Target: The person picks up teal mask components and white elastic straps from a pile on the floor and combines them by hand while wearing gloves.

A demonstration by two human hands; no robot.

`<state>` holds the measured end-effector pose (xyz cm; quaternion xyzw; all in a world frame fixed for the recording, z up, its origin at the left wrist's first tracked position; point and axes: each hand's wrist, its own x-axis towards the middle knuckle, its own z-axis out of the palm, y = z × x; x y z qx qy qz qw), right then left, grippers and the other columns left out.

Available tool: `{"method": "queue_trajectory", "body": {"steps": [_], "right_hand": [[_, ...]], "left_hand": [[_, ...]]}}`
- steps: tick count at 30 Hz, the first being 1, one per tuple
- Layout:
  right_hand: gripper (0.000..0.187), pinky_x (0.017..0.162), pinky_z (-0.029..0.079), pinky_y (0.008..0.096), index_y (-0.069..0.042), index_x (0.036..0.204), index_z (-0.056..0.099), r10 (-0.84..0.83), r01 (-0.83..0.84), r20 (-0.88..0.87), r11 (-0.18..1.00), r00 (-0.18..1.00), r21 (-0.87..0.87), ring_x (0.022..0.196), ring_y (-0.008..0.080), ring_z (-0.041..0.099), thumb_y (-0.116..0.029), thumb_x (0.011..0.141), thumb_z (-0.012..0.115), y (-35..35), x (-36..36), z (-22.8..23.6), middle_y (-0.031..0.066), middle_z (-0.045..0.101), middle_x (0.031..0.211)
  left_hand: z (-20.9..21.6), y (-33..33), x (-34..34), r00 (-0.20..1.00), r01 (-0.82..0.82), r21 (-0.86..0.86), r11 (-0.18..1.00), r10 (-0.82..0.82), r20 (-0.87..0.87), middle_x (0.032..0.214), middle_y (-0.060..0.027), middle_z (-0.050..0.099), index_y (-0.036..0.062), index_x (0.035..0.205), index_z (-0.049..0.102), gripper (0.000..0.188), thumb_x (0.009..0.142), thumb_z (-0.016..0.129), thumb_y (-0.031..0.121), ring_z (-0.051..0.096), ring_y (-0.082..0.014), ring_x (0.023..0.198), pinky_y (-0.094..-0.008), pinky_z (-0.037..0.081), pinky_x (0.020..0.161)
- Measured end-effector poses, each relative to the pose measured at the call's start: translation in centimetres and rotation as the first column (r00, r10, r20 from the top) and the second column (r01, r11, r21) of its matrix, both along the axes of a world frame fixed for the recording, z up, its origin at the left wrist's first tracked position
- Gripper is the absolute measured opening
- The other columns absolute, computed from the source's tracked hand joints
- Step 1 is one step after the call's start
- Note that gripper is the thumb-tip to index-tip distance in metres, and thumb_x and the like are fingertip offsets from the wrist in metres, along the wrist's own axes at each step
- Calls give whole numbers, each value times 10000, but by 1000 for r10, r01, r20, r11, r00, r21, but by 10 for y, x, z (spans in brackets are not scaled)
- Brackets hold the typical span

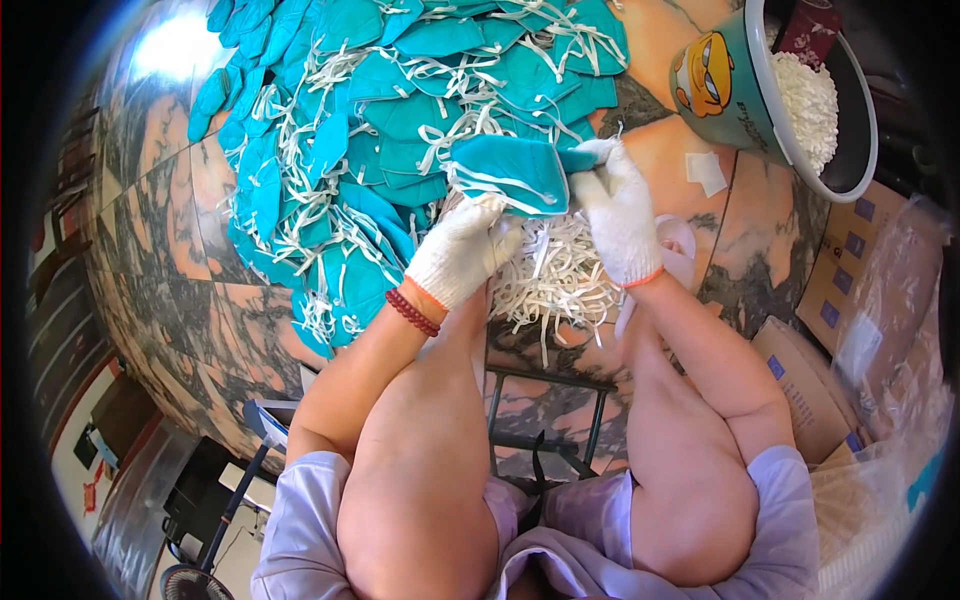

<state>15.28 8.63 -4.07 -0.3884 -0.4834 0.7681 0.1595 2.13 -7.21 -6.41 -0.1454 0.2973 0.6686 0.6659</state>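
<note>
A teal folded face mask [508, 168] with white elastic straps is held out in front of me. My left hand [455, 255], in a white knit glove, is closed on the mask's lower left edge and straps. At the mask's right end, my right hand [618, 212], also gloved, pinches a teal end of it between thumb and fingers. Beyond lies a large heap of similar teal masks [400, 130], their white straps tangled among them. Beneath my hands sits a loose pile of white strap trimmings [560, 275].
A teal bucket [730, 105] with a cartoon figure, holding white fluffy material, stands at the far right. Cardboard boxes [845, 270] and clear plastic wrap [890, 330] line the right side. A white scrap [706, 172] lies on the marbled floor [240, 330]. A fan [195, 582] is at lower left.
</note>
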Motion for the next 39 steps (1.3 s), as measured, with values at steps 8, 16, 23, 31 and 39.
{"method": "queue_trajectory", "body": {"steps": [8,16,23,31,39], "right_hand": [[340,816,508,270,-2,1100,594,146,-164,82,943,986,290,923,145,602,-104,808,735,11,17,8,98,599,1094],[224,788,501,259,-30,1065,644,69,-257,250,371,966,892,884,125,602,-83,848,660,55,36,9,74,604,1036],[250,705,451,219,-27,1064,613,-60,77,-95,981,994,178,792,59,522,-234,937,558,48,31,32,-17,586,885],[325,771,465,256,-41,1095,641,-72,58,-8,851,997,-522,847,96,580,-262,862,691,34,34,13,5,642,943],[311,696,499,283,-31,1039,665,6,-27,281,997,960,70,803,115,617,-303,889,651,29,31,20,45,684,950]], "left_hand": [[7,24,7,921,79,-233,969,-161,-355,1061,-50,600,32,1096,582,216,881,601,44,587,-119,836,-241,475,744],[4,13,-7,680,66,-487,871,-397,-617,983,-27,617,-3,1218,546,354,878,607,74,580,-85,795,-195,463,669],[43,63,-4,568,6,-87,996,-75,-819,1342,-112,479,-7,1334,449,510,875,621,133,569,-155,1016,-290,468,900],[34,71,13,475,357,-229,906,-387,-791,1067,-68,648,-9,1157,585,247,968,533,141,588,-117,937,-301,477,846],[44,56,8,898,440,13,898,-440,15,750,39,480,119,974,562,205,973,517,320,470,-73,601,-222,412,524]]}}
